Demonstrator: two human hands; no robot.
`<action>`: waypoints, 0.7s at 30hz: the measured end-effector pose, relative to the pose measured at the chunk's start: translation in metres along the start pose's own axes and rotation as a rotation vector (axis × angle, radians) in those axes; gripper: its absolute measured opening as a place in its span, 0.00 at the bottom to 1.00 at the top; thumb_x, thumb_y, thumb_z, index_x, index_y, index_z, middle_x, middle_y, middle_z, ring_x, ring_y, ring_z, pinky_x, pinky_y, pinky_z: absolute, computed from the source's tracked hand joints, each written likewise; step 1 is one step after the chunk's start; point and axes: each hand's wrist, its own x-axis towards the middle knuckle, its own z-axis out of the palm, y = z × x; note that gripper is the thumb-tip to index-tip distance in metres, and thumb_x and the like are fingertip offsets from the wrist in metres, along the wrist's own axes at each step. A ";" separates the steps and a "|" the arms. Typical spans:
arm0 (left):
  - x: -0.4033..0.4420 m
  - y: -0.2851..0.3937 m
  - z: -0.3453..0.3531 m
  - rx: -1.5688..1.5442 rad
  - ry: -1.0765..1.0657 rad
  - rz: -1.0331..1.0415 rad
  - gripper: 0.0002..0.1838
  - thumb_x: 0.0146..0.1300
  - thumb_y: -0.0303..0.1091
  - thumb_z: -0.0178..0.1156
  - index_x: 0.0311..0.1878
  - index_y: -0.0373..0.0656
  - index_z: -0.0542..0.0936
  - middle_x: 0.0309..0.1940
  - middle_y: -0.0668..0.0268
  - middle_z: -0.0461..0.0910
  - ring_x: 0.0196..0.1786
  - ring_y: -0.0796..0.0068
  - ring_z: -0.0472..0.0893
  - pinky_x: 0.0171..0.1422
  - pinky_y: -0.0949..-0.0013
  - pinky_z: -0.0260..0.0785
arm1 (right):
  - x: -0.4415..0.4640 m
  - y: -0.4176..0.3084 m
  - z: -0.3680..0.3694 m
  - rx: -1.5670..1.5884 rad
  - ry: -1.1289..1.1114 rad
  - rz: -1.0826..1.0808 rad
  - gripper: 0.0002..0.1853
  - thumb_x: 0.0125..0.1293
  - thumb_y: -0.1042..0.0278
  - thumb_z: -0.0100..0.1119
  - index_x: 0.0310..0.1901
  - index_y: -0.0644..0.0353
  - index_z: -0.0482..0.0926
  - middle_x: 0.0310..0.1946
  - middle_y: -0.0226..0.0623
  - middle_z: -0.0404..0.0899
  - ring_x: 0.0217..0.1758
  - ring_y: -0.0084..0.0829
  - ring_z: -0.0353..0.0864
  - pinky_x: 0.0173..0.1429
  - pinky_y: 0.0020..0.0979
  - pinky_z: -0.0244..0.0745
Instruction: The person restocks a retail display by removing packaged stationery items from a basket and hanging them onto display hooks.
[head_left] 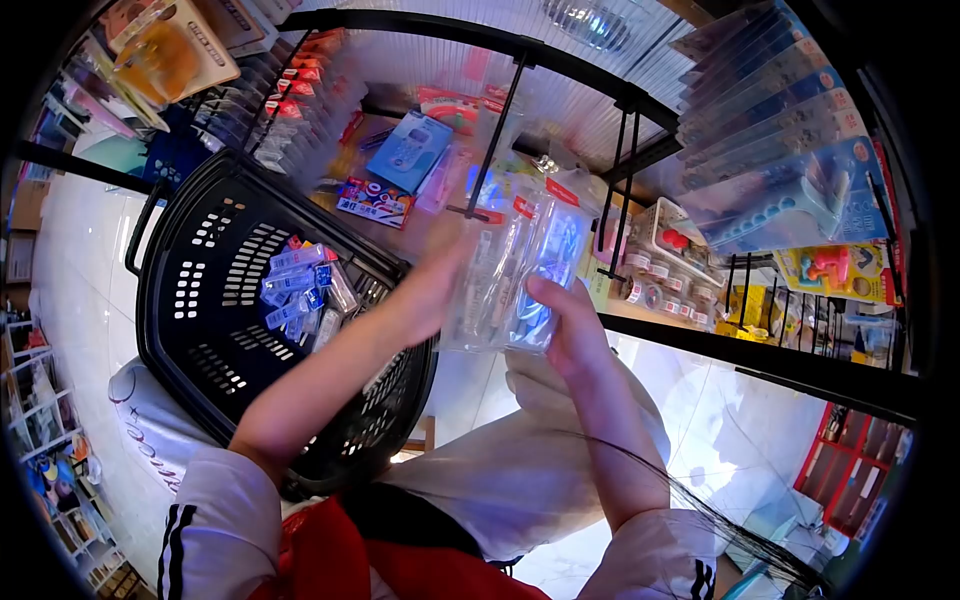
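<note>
In front of me, a bunch of clear plastic packages (492, 290) with red top tabs is at the end of a black display hook (492, 150). My right hand (575, 325) is closed on the near right edge of the bunch, its thumb pressed on the front. At the left side of the packages is my left hand (450, 262), smeared by motion, so its fingers do not show clearly. Under my left forearm stands a black shopping basket (215, 350). Inside it lie several small blue-and-clear packs (298, 290).
Behind the hook, a blue box (410, 150) and a dark printed box (375, 202) lie on the shelf. Blue blister packs (790, 200) hang at the right. A white basket (665, 235) stands near small tape rolls (650, 292). A black shelf edge (760, 358) runs below.
</note>
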 end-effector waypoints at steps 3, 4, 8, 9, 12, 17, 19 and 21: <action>-0.020 -0.017 0.003 0.151 0.134 0.127 0.16 0.63 0.38 0.48 0.51 0.40 0.68 0.44 0.64 0.73 0.47 0.75 0.74 0.50 0.70 0.67 | -0.001 0.003 0.003 -0.088 -0.038 0.004 0.22 0.53 0.72 0.56 0.51 0.64 0.65 0.42 0.35 0.73 0.44 0.29 0.74 0.50 0.31 0.69; -0.020 -0.023 -0.002 0.173 0.164 0.194 0.16 0.63 0.38 0.49 0.51 0.40 0.67 0.44 0.64 0.73 0.46 0.76 0.74 0.50 0.71 0.67 | -0.001 0.004 0.003 -0.086 -0.006 -0.015 0.22 0.53 0.72 0.57 0.51 0.64 0.65 0.42 0.35 0.74 0.43 0.28 0.75 0.49 0.30 0.69; -0.026 -0.019 0.000 0.499 0.285 0.458 0.16 0.63 0.40 0.49 0.49 0.42 0.68 0.40 0.64 0.74 0.40 0.75 0.77 0.45 0.71 0.69 | 0.008 0.012 -0.009 -0.082 0.131 -0.067 0.20 0.54 0.71 0.57 0.49 0.63 0.67 0.40 0.34 0.74 0.42 0.28 0.75 0.48 0.29 0.69; -0.026 -0.015 0.000 0.416 0.305 0.388 0.14 0.63 0.40 0.49 0.48 0.42 0.68 0.38 0.65 0.74 0.39 0.75 0.77 0.43 0.72 0.69 | 0.010 0.012 -0.013 -0.086 0.166 -0.071 0.20 0.54 0.71 0.56 0.49 0.63 0.67 0.39 0.34 0.74 0.42 0.28 0.75 0.49 0.30 0.69; -0.023 -0.004 0.007 0.205 0.341 0.247 0.10 0.63 0.39 0.49 0.40 0.43 0.70 0.30 0.66 0.74 0.31 0.77 0.77 0.33 0.76 0.69 | 0.008 0.010 -0.009 -0.066 0.129 -0.083 0.18 0.55 0.70 0.56 0.48 0.62 0.68 0.38 0.32 0.74 0.41 0.26 0.75 0.48 0.28 0.69; 0.004 -0.013 -0.001 0.429 0.375 0.507 0.08 0.62 0.35 0.50 0.37 0.40 0.72 0.28 0.66 0.75 0.31 0.80 0.75 0.36 0.77 0.65 | 0.009 0.011 -0.011 -0.141 0.124 -0.144 0.18 0.55 0.71 0.55 0.49 0.62 0.67 0.40 0.31 0.74 0.44 0.25 0.73 0.50 0.27 0.67; 0.009 -0.012 0.004 0.442 0.412 0.532 0.07 0.62 0.33 0.51 0.35 0.40 0.73 0.28 0.66 0.76 0.30 0.80 0.75 0.35 0.78 0.65 | 0.009 0.008 -0.011 -0.121 0.111 -0.144 0.19 0.55 0.71 0.55 0.49 0.62 0.67 0.41 0.31 0.73 0.44 0.24 0.73 0.50 0.27 0.66; 0.014 -0.013 0.005 0.510 0.454 0.541 0.07 0.62 0.34 0.50 0.34 0.41 0.71 0.26 0.66 0.76 0.28 0.81 0.75 0.32 0.78 0.66 | 0.008 0.008 -0.011 -0.110 0.113 -0.158 0.19 0.55 0.71 0.55 0.49 0.62 0.67 0.41 0.31 0.73 0.44 0.24 0.73 0.50 0.27 0.66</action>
